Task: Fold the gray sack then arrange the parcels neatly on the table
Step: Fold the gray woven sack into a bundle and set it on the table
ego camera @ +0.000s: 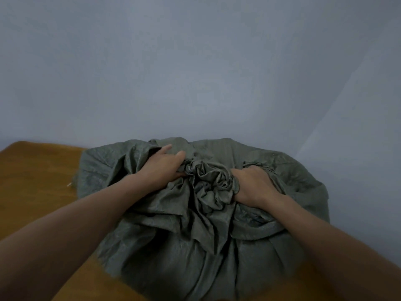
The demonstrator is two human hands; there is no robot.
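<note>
Two bare forearms reach in from the near corners of the view and meet over the sack (173, 246). The sack is gray-green, crinkled and slightly glossy. It lies in a broad rounded heap on the brown counter (39, 174). Its near part runs down to the bottom edge of the view, and its right side lies over the counter's right end. Deep folds run from the near part up toward a tight, twisted bunch of cloth at the middle of the heap.

The left hand (160, 166) sits on the left side of that bunch, back upward. Its fingers (168, 147) are bent into the cloth and grip it, with their tips partly hidden in the folds. The right hand (256, 185) is on the right side of the bunch, just apart from the left. Its fingers are curled round a gathered handful of cloth and are mostly buried in it. The bunch lies between the two hands and touches both.

A small pale speck (69, 185) lies on the counter just left of the sack's left edge. Beyond the hands the sack rises in a low hump against a plain bluish-gray wall (195, 61). What the sack holds is hidden.
</note>
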